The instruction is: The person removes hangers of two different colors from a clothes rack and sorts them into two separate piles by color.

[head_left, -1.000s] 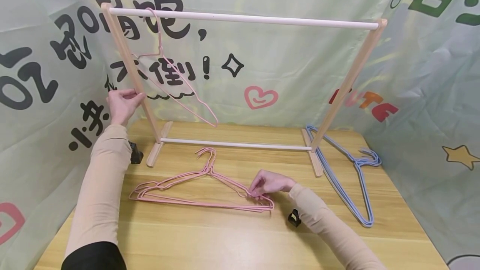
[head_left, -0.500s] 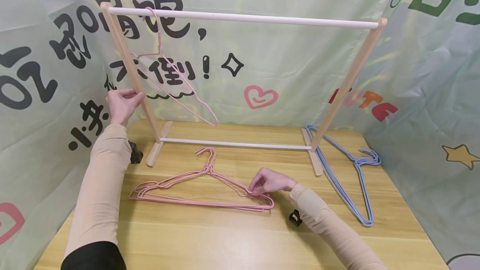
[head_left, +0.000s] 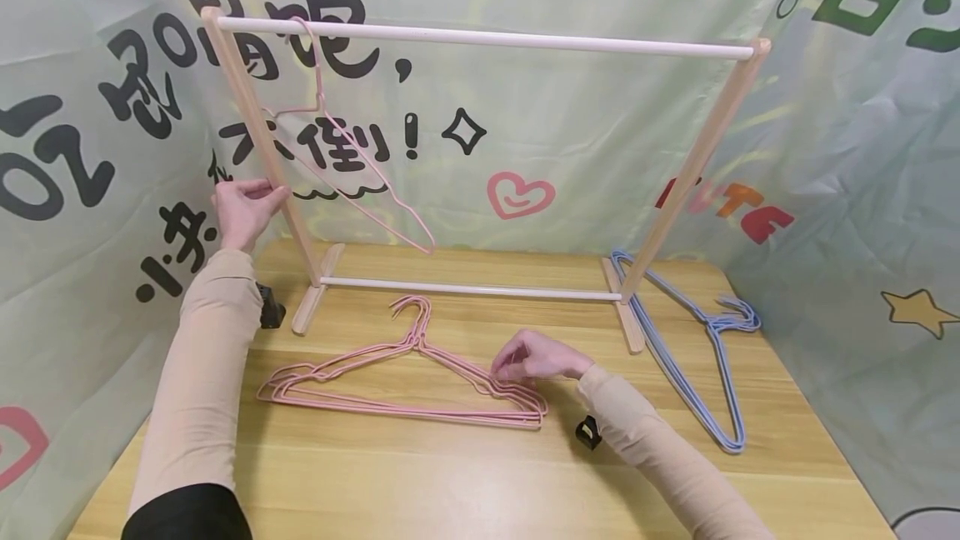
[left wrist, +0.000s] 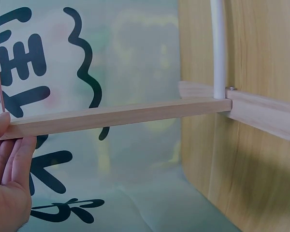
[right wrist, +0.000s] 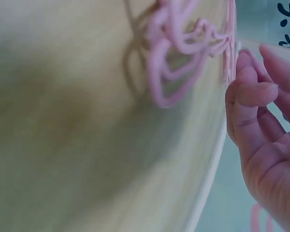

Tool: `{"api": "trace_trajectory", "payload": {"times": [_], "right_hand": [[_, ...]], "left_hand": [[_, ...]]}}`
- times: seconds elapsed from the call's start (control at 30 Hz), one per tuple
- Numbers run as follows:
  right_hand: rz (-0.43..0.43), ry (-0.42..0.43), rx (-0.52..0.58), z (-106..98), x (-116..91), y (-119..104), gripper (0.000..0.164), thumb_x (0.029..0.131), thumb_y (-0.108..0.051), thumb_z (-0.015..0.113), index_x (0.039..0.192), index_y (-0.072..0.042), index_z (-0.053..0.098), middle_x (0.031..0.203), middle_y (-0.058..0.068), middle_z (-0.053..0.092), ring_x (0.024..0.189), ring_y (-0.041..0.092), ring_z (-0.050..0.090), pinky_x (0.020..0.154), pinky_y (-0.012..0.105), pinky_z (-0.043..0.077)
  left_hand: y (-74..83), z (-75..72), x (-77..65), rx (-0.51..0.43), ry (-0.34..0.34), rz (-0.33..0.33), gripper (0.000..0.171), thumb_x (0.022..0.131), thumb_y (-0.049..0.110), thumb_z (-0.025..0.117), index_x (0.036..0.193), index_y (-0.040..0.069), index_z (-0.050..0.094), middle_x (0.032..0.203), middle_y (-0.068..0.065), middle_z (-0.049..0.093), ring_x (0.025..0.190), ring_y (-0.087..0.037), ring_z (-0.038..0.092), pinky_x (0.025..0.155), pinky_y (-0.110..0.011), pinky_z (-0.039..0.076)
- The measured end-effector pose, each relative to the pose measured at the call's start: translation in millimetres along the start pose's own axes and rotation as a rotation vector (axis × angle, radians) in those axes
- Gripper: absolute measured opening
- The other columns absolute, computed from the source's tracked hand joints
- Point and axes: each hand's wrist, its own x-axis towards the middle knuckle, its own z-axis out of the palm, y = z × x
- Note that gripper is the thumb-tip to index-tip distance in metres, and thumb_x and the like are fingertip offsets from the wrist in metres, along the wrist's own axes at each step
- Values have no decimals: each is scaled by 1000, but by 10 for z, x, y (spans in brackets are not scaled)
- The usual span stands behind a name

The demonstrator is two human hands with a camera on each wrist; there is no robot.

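My left hand (head_left: 243, 211) holds the left wooden post (head_left: 257, 127) of a clothes rack, thumb on one side and fingers on the other; the left wrist view shows this grip too. One pink clothes hanger (head_left: 321, 98) hangs from the rack's white top rail (head_left: 480, 37), near its left end. Several pink clothes hangers (head_left: 417, 340) lie in a loose stack on the table, hooks toward the rack. Over the right end of that stack is my right hand (head_left: 536, 357). In the right wrist view its fingers (right wrist: 249, 116) are loosely bent, with nothing between them and the thumb.
Several blue hangers (head_left: 718, 323) lie on the right of the wooden table (head_left: 450, 482), partly behind the rack's right post (head_left: 693, 165). A white lower bar (head_left: 472, 289) joins the rack's feet. A printed cloth (head_left: 600, 132) stands behind and at both sides.
My right hand has let go of the pink hangers' right end and lifted slightly. The stack's front bar has spread a little toward me. My left hand stays on the post.
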Motion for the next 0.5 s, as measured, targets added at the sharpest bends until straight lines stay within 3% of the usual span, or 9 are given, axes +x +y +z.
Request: {"api": "trace_trajectory", "payload": {"times": [0.2, 0.37, 0.5], "right_hand": [[-69, 134, -7, -197, 159, -308, 26, 96, -4, 61, 116, 12, 68, 88, 29, 69, 63, 16, 58, 57, 24, 53], [-172, 320, -8, -402, 409, -710, 23, 101, -8, 57, 107, 8, 73, 69, 11, 63, 57, 19, 54, 55, 21, 47], [-248, 446, 95, -516, 622, -1056, 28, 105, -10, 52, 109, 10, 71, 72, -1, 63, 60, 16, 54, 56, 20, 47]], "left_hand": [[14, -7, -11, -16, 3, 3, 46, 86, 9, 76, 126, -12, 63, 56, 32, 55, 60, 14, 58, 60, -3, 49], [22, -10, -28, -26, -9, 2, 47, 87, 8, 75, 127, -13, 62, 57, 33, 56, 61, 16, 59, 60, -2, 49], [33, -2, -33, -27, -18, 11, 46, 87, 8, 75, 126, -13, 62, 58, 33, 56, 61, 17, 59, 60, -2, 49]]}}
